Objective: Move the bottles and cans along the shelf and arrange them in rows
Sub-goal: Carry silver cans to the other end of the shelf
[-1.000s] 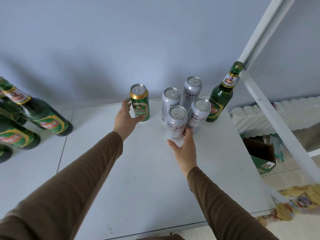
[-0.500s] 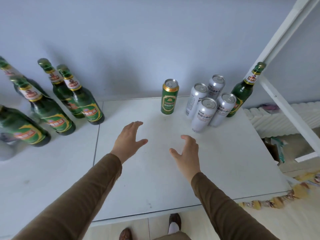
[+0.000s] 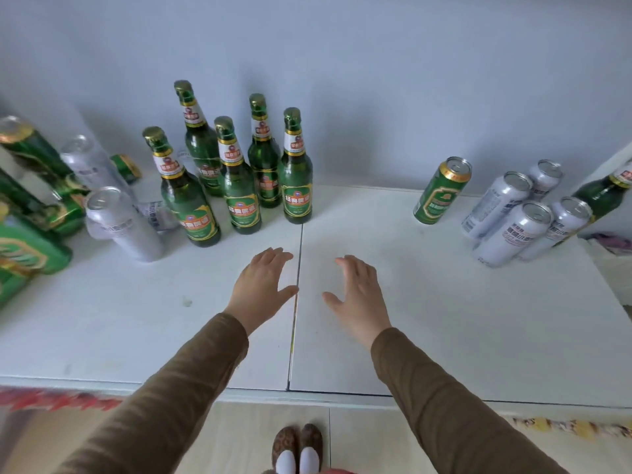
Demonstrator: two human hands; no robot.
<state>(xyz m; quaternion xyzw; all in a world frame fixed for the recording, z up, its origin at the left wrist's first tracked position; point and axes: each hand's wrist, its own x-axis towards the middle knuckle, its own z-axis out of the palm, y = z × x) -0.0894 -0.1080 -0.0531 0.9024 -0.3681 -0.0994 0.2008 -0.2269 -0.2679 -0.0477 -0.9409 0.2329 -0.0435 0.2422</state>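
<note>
Above the shelf, both hands hover spread and empty, the left hand nearer the upright green bottles behind it.

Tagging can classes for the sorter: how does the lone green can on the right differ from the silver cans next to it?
The green can is green with a gold rim band; the silver cans are pale grey with dark print. The green can stands alone, apart from the rest; the silver cans, four of them, stand packed in a cluster. The green can looks shorter than the silver cans. All are upright on the shelf, tops sealed, away from both hands.
</note>
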